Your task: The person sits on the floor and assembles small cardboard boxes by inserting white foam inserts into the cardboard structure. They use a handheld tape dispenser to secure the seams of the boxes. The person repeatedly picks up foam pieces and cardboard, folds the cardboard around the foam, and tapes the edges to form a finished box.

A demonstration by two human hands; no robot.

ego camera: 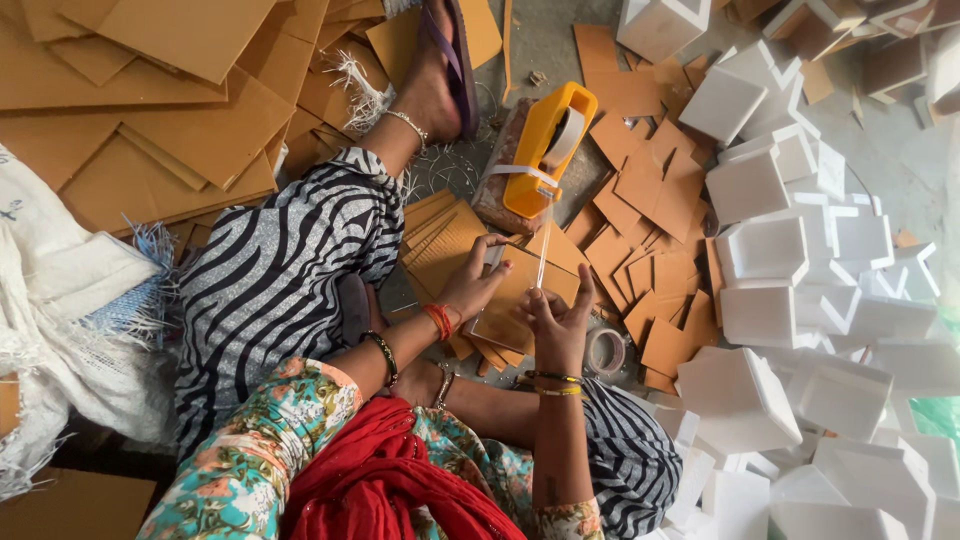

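A: Item one, brown card panel (510,300)?
B: Over the lap, above the floor; left hand (470,285) grips its left edge, fingers curled over the top, steadying it for taping

A: Right hand (558,318)?
B: Palm toward the panel, thumb and fingertips pinching a clear tape strip (543,255) drawn taut from the yellow tape dispenser (545,150)

A: Surroundings?
B: Cut brown squares (650,230) just beyond; white foam boxes (800,300) heaped to the right; large card sheets (130,100) to the left
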